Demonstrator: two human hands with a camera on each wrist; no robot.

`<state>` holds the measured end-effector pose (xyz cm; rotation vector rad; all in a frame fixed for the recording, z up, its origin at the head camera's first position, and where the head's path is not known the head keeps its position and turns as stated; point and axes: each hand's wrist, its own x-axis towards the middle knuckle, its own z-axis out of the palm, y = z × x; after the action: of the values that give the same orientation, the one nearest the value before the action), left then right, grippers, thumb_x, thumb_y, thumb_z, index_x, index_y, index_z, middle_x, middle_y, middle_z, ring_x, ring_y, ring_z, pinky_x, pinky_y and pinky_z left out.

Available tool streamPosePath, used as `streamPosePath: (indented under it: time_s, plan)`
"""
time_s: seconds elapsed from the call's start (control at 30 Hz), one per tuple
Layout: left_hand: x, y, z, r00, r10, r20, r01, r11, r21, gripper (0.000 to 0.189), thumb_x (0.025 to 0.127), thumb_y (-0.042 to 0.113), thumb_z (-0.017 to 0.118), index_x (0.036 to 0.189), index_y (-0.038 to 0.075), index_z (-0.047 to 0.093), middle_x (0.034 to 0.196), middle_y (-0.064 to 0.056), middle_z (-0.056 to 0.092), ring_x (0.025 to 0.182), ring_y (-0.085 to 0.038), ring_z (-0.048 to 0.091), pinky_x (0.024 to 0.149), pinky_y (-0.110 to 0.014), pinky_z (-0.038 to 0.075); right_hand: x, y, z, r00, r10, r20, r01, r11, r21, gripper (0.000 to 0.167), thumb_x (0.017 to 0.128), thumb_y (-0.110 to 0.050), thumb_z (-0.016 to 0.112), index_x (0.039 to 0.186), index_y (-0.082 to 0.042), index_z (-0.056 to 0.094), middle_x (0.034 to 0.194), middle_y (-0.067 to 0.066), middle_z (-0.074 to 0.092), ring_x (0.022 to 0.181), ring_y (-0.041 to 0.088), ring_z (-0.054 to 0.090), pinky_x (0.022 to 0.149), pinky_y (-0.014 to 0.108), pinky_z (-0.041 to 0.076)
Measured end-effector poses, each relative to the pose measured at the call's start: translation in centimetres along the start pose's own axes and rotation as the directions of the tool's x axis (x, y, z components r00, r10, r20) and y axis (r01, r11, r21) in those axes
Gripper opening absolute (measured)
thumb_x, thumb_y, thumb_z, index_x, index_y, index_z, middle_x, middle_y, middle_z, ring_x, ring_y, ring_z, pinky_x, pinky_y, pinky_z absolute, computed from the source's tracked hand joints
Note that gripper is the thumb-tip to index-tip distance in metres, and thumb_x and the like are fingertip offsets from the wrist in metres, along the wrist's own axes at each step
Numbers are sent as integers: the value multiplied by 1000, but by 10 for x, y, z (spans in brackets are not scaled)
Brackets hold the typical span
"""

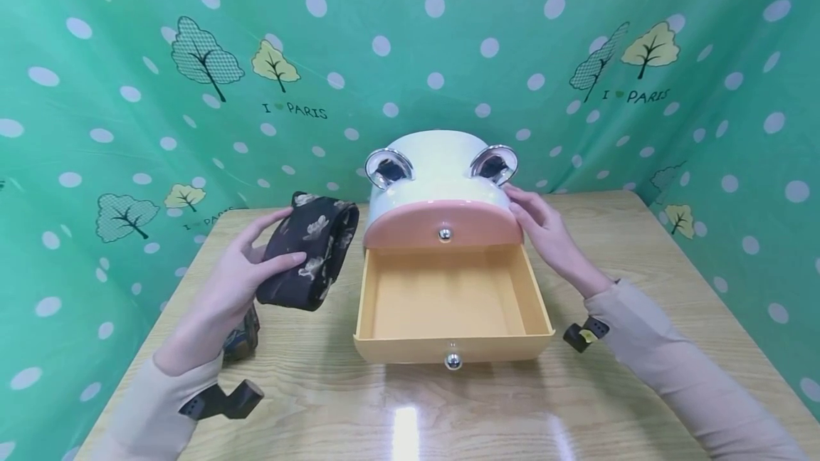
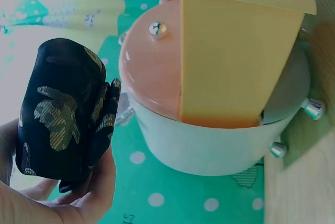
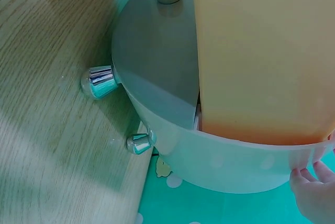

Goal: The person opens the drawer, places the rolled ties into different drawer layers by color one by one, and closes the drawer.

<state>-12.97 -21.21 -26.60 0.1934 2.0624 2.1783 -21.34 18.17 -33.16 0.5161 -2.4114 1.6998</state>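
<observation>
My left hand (image 1: pixel 233 272) grips a folded black cloth (image 1: pixel 307 251) with a pale flower pattern, thumb on the near face and fingers behind. It is held above the table, left of a rounded white drawer box (image 1: pixel 442 162). In the left wrist view the cloth (image 2: pixel 57 114) shows golden flowers and folded layers. The box's yellow drawer (image 1: pixel 448 351) is pulled out, with its bare floor showing. Above it, the pink drawer (image 1: pixel 442 223) is closed. My right hand (image 1: pixel 551 237) rests its extended fingers on the box's right side; in the right wrist view the fingertips (image 3: pixel 301 177) touch the white shell.
Another dark patterned folded item (image 1: pixel 242 336) lies on the wooden table (image 1: pixel 307 404), partly behind my left wrist. Two round chrome pieces (image 1: pixel 495 164) stick out from the box's top. Below the yellow drawer is a grey closed front (image 3: pixel 157 51) with a chrome knob. A green dotted curtain (image 1: pixel 435 41) hangs behind.
</observation>
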Motion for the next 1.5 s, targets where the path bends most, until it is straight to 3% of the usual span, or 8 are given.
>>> streamPosePath:
  time_s: [0.13, 0.47, 0.7, 0.8, 0.97, 1.23, 1.37, 1.5]
  plan:
    - [1, 7, 4, 999, 3, 41, -5, 999, 48, 56, 84, 2, 57, 132, 20, 34, 90, -5, 64, 71, -19, 65, 61, -30, 55, 0, 0, 0, 1000, 1, -2, -1, 1000, 0, 38, 94, -20, 44, 128, -3, 41, 139, 9, 34, 128, 24, 29, 105, 44, 25]
    - [9, 21, 23, 988, -80, 135, 61, 987, 146, 60, 83, 7, 60, 133, 22, 31, 99, -12, 61, 78, -23, 64, 68, -34, 54, 0, -1, 0, 1000, -1, -4, 1, 1000, 5, 38, 94, -20, 44, 127, -2, 42, 139, 8, 35, 128, 24, 29, 105, 43, 25]
    - [20, 20, 38, 984, -46, 171, 5, 972, 234, 62, 81, 6, 62, 134, 18, 33, 109, -19, 54, 84, -19, 63, 70, -33, 54, 1, -2, 0, 1000, -6, -3, 6, 1000, 28, 38, 94, -21, 44, 127, -1, 42, 139, 9, 34, 128, 24, 29, 106, 41, 24]
    - [24, 21, 43, 981, -64, 185, 17, 970, 242, 63, 80, 5, 63, 134, 17, 33, 108, -22, 55, 83, -20, 63, 68, -35, 54, 1, -1, 0, 1000, -6, 0, 6, 1000, 26, 39, 94, -21, 44, 127, -1, 42, 139, 8, 35, 128, 23, 29, 106, 41, 24]
    - [31, 24, 53, 968, -124, 220, 67, 967, 247, 66, 78, 6, 64, 135, 20, 33, 106, -26, 54, 81, -25, 63, 65, -40, 54, 1, 0, 0, 1000, -9, -1, 9, 999, 35, 38, 94, -21, 44, 127, -1, 42, 139, 9, 35, 128, 23, 29, 106, 41, 25]
    - [43, 27, 75, 939, -171, 298, 81, 953, 293, 65, 77, 7, 66, 132, 23, 35, 110, -24, 53, 83, -25, 61, 65, -38, 54, 0, -1, -1, 1000, -4, -3, 4, 1000, 29, 38, 94, -19, 44, 127, -1, 42, 139, 9, 34, 128, 24, 29, 106, 41, 24]
    - [47, 26, 86, 924, -172, 340, 60, 947, 316, 64, 76, 6, 66, 131, 23, 38, 120, -18, 49, 88, -25, 60, 67, -38, 54, 0, -1, -1, 1000, 2, 3, -3, 1000, 27, 38, 94, -20, 43, 127, -1, 42, 140, 8, 34, 128, 24, 28, 106, 41, 23]
    - [52, 24, 94, 913, -143, 381, -1, 935, 355, 63, 75, 6, 67, 130, 24, 41, 135, -7, 40, 98, -25, 57, 70, -37, 54, 0, -1, -1, 1000, 4, 4, -4, 1000, 19, 38, 94, -20, 44, 127, -2, 42, 140, 8, 34, 128, 24, 28, 106, 42, 24]
